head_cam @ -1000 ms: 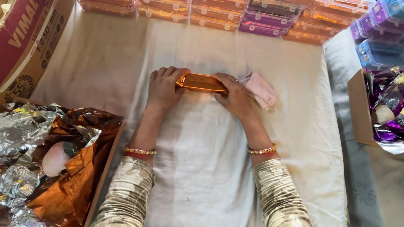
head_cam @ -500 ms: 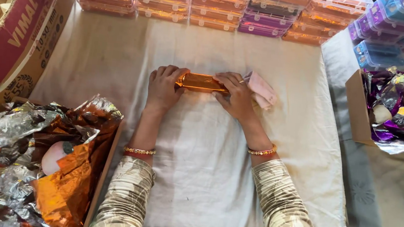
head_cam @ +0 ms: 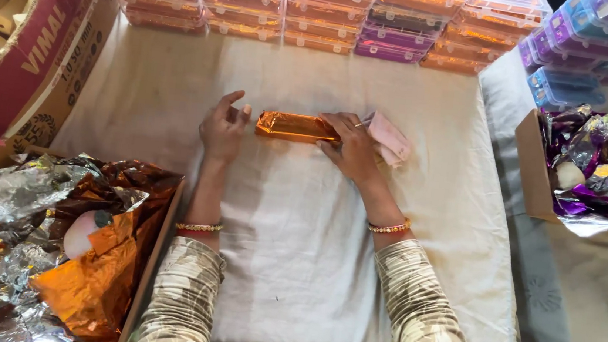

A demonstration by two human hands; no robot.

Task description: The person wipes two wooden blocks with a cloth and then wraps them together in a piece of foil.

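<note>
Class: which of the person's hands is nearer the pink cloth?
Right. The right hand touches the pink cloth; the left hand lies beyond the orange bar.

A shiny orange-gold foil bar (head_cam: 295,126) lies between the hands, with a pale pink cloth (head_cam: 389,137) just past the right hand (head_cam: 354,148). Both sleeves (head_cam: 420,316) show a cream-and-brown streaked pattern. Left of the left hand (head_cam: 223,127), crumpled foil sheets (head_cam: 52,243) gleam copper and silver.

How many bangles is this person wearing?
2: one bangle on the left wrist, one bangle on the right wrist. Sleeves could hide more.
</note>
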